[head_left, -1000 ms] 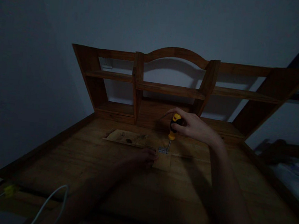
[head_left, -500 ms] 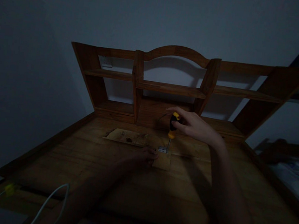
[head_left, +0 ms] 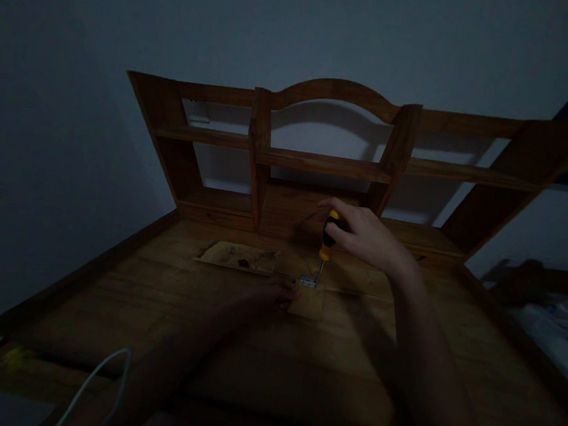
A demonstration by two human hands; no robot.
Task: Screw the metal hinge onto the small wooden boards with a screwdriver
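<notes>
My right hand (head_left: pixel 355 232) is closed around the yellow and black handle of a screwdriver (head_left: pixel 328 239), which stands nearly upright. Its tip meets the right end of a small metal hinge (head_left: pixel 308 281). The hinge lies along the far edge of a small square wooden board (head_left: pixel 307 303) on the desk. At the board's left edge, my left hand (head_left: pixel 276 291) has its fingers closed on that edge and close to the hinge. Dim light hides part of the left fingers.
Behind the hinge and to the left lies a longer rough-edged wooden piece (head_left: pixel 238 256). A wooden shelf unit (head_left: pixel 324 166) rises along the back of the desk (head_left: pixel 155 294). A white cable (head_left: pixel 98 370) loops at the lower left, by a yellow item (head_left: pixel 16 357).
The view has shifted slightly, and everything sits a little higher in it. Both hands keep their places at the board and the screwdriver, whose tip stays at the hinge.
</notes>
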